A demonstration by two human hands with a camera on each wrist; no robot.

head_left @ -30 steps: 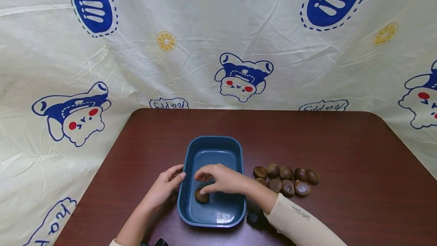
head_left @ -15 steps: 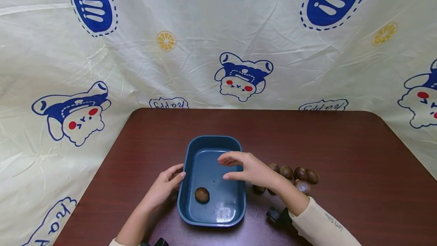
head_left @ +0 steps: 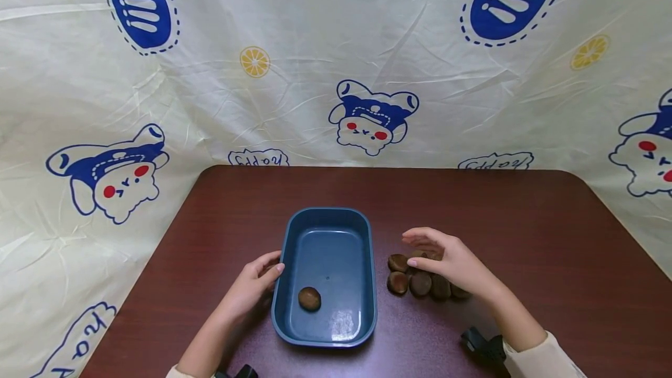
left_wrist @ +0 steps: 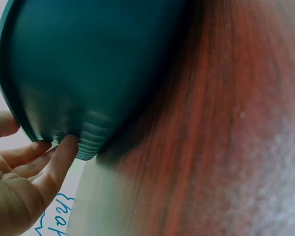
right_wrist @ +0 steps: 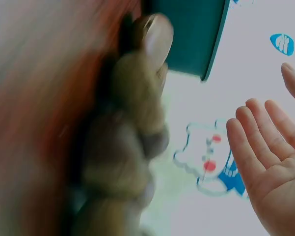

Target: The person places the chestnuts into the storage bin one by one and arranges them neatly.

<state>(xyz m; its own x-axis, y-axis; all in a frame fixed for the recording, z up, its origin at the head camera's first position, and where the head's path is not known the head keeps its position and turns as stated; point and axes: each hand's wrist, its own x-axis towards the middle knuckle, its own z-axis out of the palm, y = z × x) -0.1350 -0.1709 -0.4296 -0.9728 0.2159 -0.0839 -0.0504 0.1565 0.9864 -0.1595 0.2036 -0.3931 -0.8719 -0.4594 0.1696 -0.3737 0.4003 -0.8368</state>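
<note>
A blue rectangular box (head_left: pixel 336 331) stands on the table with one brown chestnut (head_left: pixel 310 299) lying inside, toward its near left. My left hand (head_left: pixel 254 284) rests against the box's left side. In the left wrist view its fingertips touch the outer wall, and the thumb lies near the rim. To the right of the box, my right hand (head_left: pixel 457 261) hovers over a cluster of several chestnuts (head_left: pixel 398 283), partly covering them. The right wrist view shows that hand's palm bare, its fingers (right_wrist: pixel 257 128) extended and holding nothing.
The dark red wooden table (head_left: pixel 315 185) reaches back to a white patterned sheet (head_left: pixel 294 109) behind it. Black wrist devices, such as the one by the right sleeve (head_left: pixel 483 346), sit low over the table.
My right hand has moved from inside the box, out over its right rim, to above the chestnut cluster. The chestnut it was touching stays in the box. My left hand has kept its place.
</note>
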